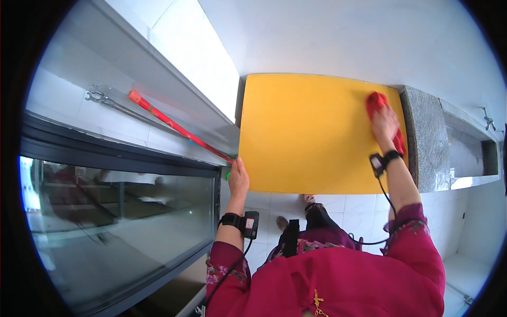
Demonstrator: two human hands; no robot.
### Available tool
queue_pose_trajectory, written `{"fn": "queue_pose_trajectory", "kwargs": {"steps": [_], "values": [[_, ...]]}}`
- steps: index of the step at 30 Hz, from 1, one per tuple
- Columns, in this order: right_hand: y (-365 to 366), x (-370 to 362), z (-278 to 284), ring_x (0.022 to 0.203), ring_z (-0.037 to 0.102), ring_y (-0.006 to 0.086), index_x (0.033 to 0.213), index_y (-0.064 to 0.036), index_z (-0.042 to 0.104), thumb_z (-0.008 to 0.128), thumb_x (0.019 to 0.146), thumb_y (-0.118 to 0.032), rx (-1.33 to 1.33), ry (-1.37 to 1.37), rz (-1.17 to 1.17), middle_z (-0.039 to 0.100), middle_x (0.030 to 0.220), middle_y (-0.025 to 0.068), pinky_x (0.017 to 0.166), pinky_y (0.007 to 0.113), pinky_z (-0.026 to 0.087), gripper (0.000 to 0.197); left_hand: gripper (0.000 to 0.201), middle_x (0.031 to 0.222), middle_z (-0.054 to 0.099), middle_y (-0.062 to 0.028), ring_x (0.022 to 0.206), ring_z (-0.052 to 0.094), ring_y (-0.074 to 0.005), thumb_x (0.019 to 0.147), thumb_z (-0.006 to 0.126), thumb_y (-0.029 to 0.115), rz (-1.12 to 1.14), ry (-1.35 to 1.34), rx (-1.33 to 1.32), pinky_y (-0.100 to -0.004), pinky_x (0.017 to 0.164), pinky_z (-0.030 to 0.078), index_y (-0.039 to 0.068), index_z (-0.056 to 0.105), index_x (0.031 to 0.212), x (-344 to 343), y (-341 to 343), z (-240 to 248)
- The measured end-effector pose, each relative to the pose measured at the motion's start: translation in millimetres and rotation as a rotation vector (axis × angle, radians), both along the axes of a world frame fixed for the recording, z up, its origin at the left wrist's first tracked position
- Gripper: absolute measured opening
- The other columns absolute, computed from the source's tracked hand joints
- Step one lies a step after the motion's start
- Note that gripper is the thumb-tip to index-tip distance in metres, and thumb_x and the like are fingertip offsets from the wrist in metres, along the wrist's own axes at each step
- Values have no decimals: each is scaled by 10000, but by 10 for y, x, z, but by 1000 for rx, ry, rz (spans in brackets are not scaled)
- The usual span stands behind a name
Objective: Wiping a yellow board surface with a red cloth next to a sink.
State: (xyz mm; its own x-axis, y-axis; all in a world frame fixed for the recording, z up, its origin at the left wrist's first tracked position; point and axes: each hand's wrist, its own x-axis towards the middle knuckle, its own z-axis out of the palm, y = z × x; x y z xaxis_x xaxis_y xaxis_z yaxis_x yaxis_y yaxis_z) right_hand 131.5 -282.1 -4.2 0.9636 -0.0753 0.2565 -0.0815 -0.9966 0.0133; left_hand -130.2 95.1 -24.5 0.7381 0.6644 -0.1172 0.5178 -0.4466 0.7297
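Observation:
A flat yellow tabletop spreads out in front of me. Near its right edge, my right hand presses on a bunched red cloth, and part of the cloth trails out beside the wrist. At the opposite side, my left hand is closed on the tabletop's left edge, its fingers partly hidden. The lower end of a long red pole comes close to that hand; whether they touch is unclear. Each wrist carries a black strap with a small cabled box.
A grey stone counter with a sink basin and a tap adjoins the tabletop's right side. To the left are a dark-framed glass pane and a ledge with a metal rod. White walls rise behind; white floor tiles lie below.

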Motion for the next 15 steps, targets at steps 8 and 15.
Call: {"fn": "queue_pose_trajectory", "kwargs": {"steps": [8,15], "values": [[2261,-1144,163,978,545,271,1022,-85,574,586,727,-171,320,66,994,573,1038,100,800,408,457,307,614,1153,565,-230,1103,493,-402,959,223,505,53,53,-56,-441,906,387,23,543,1165,-23,53,-7],[905,-1825,286,1168,449,261,1135,-120,551,675,663,-253,242,282,1308,498,1246,64,955,442,372,506,572,1112,591,-215,1071,519,-386,965,271,471,48,-1,-43,-412,889,405,9,554,1149,-14,28,-41]]}}
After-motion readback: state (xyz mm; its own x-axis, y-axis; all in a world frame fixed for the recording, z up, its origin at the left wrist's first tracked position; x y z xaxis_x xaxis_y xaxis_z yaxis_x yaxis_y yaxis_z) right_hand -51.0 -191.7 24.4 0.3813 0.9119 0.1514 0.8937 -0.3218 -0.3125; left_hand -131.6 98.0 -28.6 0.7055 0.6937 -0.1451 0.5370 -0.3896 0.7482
